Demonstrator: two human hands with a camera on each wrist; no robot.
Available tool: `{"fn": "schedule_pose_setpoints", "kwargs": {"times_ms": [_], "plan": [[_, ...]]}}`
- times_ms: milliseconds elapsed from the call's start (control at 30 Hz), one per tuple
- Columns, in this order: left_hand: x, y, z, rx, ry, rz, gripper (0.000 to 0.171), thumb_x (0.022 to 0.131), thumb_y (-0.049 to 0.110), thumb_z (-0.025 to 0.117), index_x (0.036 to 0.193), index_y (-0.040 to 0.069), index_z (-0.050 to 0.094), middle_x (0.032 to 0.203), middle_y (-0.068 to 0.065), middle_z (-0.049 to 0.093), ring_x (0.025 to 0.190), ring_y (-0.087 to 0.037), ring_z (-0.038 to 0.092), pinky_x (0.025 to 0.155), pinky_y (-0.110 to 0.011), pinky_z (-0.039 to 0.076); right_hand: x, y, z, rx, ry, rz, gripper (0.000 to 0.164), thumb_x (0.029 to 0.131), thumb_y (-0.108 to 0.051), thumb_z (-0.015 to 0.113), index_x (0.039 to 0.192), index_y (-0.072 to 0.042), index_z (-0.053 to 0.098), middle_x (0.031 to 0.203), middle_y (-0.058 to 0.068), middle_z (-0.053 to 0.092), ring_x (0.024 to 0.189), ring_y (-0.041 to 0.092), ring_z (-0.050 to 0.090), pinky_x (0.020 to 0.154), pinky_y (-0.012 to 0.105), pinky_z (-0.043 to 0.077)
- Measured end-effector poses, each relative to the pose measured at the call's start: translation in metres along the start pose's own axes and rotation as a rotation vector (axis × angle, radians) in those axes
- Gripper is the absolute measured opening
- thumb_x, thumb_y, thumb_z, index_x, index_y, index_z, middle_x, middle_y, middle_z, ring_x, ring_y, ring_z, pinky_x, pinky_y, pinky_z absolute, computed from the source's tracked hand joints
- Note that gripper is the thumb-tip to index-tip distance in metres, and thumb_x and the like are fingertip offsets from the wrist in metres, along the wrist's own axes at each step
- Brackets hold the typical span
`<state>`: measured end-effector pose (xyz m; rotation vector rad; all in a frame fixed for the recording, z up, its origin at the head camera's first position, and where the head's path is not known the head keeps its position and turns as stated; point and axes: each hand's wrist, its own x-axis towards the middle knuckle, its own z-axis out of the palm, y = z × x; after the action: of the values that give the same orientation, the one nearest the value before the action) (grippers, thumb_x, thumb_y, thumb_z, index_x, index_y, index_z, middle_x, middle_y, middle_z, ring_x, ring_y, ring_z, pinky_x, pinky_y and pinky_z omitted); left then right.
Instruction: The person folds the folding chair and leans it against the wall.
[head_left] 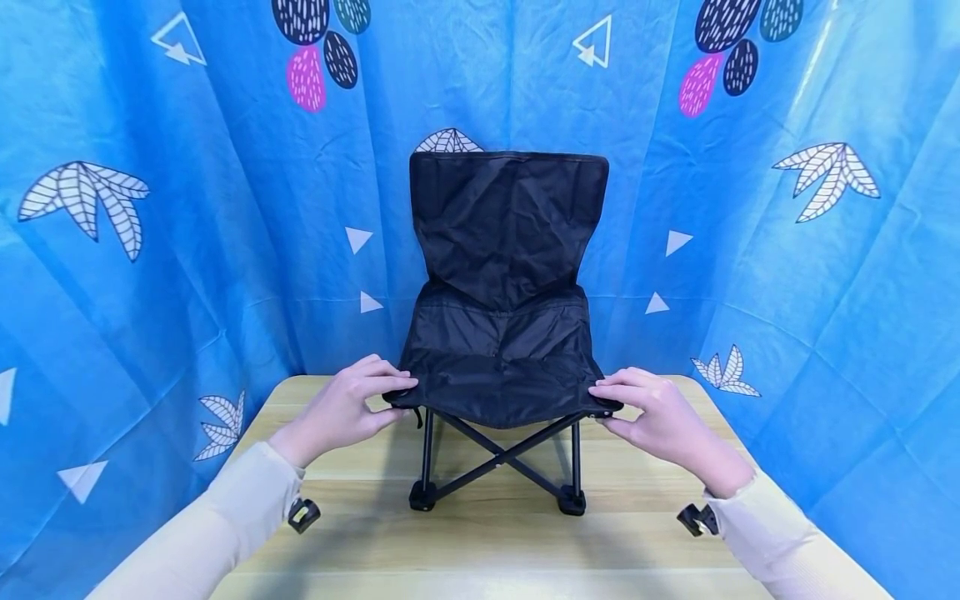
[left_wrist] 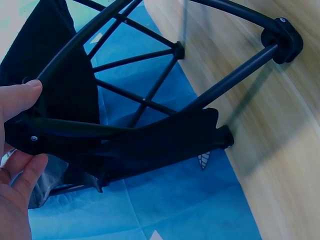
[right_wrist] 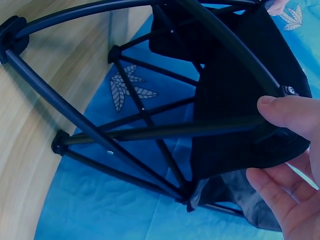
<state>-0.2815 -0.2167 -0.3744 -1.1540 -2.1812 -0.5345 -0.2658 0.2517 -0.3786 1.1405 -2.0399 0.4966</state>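
A black folding chair (head_left: 510, 333) stands unfolded and upright on the wooden table, its fabric back facing me. My left hand (head_left: 356, 402) grips the front left corner of the seat, fingers on top and thumb beneath. At the front right corner, my right hand (head_left: 648, 408) holds the seat the same way. The left wrist view shows the left thumb (left_wrist: 22, 97) against the corner where the frame tubes meet. In the right wrist view the right thumb (right_wrist: 282, 110) presses near the corner joint. Crossed dark legs (head_left: 498, 458) end in black plastic feet (head_left: 572, 500).
The pale wooden table (head_left: 495, 550) carries the chair. A blue patterned curtain (head_left: 300, 208) hangs close behind the chair and along both sides. A small black device (head_left: 303, 515) sits at the left wrist, another black device (head_left: 697, 520) at the right.
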Motion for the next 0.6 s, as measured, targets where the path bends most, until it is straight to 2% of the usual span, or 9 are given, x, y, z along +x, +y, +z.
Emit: {"fn": "schedule_pose_setpoints", "kwargs": {"times_ms": [233, 600], "plan": [[0.0032, -0.0009, 0.0014, -0.017, 0.022, 0.022, 0.046, 0.072, 0.006, 0.100, 0.116, 0.008, 0.085, 0.108, -0.004, 0.079, 0.100, -0.022, 0.072, 0.081, -0.040, 0.065, 0.0024, -0.0005, -0.0009, 0.001, 0.007, 0.006, 0.051, 0.058, 0.008, 0.099, 0.105, -0.003, 0.084, 0.101, 0.009, 0.080, 0.086, 0.026, 0.076, 0.075, 0.032, 0.063], [0.0070, 0.0017, -0.0005, -0.025, 0.005, -0.002, 0.045, 0.072, 0.006, 0.101, 0.115, 0.009, 0.085, 0.108, -0.004, 0.080, 0.098, -0.021, 0.072, 0.080, -0.040, 0.065, 0.0052, -0.0010, -0.0019, 0.008, 0.003, 0.005, 0.051, 0.058, 0.008, 0.099, 0.105, -0.004, 0.085, 0.101, 0.009, 0.080, 0.086, 0.026, 0.076, 0.074, 0.033, 0.063]]}}
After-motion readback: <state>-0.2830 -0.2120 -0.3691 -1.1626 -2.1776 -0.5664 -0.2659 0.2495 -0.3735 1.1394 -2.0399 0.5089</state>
